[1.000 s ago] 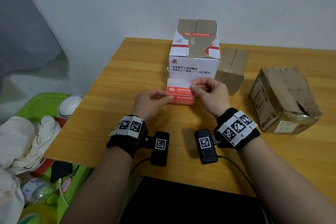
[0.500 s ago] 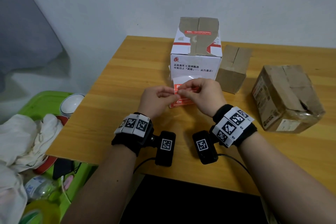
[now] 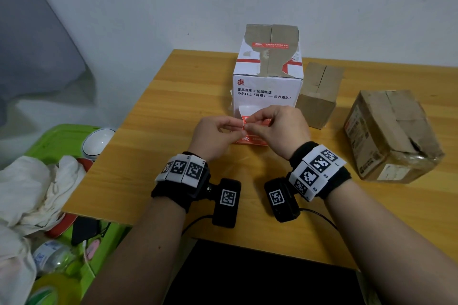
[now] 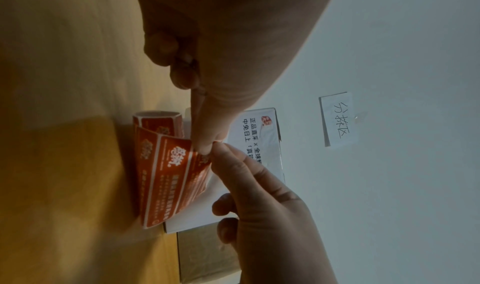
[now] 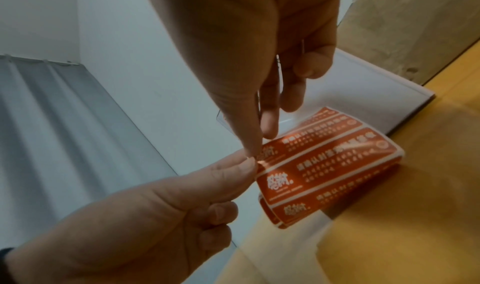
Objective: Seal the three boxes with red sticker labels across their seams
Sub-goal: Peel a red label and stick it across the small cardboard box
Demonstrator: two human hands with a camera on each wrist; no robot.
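Note:
Both hands hold a curled strip of red sticker labels [image 3: 252,140] just above the table, in front of the white box [image 3: 267,91]. My left hand [image 3: 235,130] pinches the strip's left edge between thumb and forefinger. My right hand [image 3: 250,126] pinches the same corner from above; in the right wrist view a label corner [image 5: 260,163] curls up there. The strip [image 4: 168,169] [image 5: 324,165] bends down to the wood. A red sticker [image 3: 270,44] lies across the white box's top seam. A small brown box [image 3: 319,91] and a bigger, dented brown box [image 3: 391,134] stand to the right.
The wooden table [image 3: 153,156] ends at a wall behind the boxes. Left of it, lower down, a green bin [image 3: 54,138] holds a white bowl [image 3: 98,141], rags and bottles. A paper note [image 4: 337,120] is stuck on the wall.
The hands have drawn together on the strip's left corner and lifted it slightly off the table. The boxes have not moved.

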